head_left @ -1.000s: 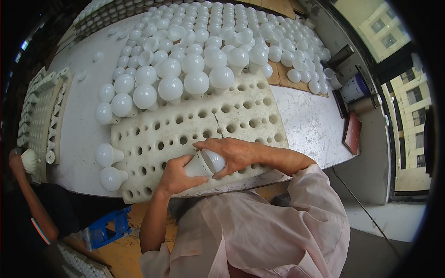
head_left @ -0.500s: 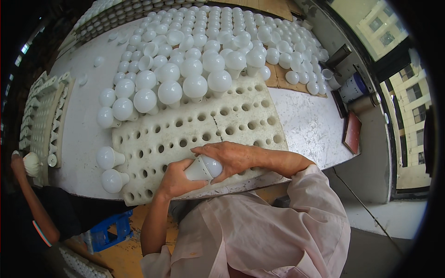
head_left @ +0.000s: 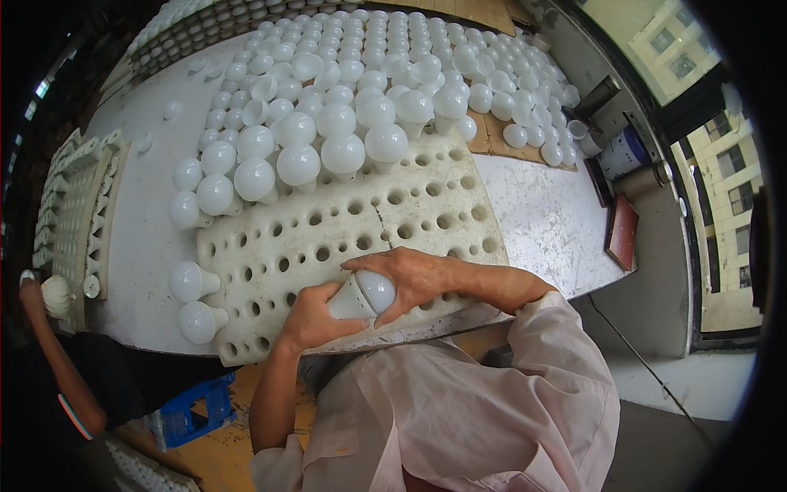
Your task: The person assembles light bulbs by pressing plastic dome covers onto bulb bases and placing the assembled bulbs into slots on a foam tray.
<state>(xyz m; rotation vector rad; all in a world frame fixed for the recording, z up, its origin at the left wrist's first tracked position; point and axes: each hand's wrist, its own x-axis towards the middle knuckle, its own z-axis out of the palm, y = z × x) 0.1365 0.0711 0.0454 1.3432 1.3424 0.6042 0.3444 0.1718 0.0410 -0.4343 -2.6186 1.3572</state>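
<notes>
Close to the table's near edge, both my hands hold one LED light bulb tilted on its side. My left hand is closed round its white tapered base. My right hand grips the frosted dome, fingers over the top and thumb below. A dark seam line shows between dome and base. Under the hands lies a pale foam tray with rows of round holes. Finished-looking bulbs stand in its far rows, and two bulbs sit at its left edge.
Many white domes cover the far table, some on cardboard. Another holed tray with white bases stands left, beside a co-worker's hand. A blue stool is below; a dark red box stands by the window wall.
My hands and the bulb stay almost in place; my right hand shifts very slightly, with its grip on the dome kept. The rest of the view drifts a little to the left.
</notes>
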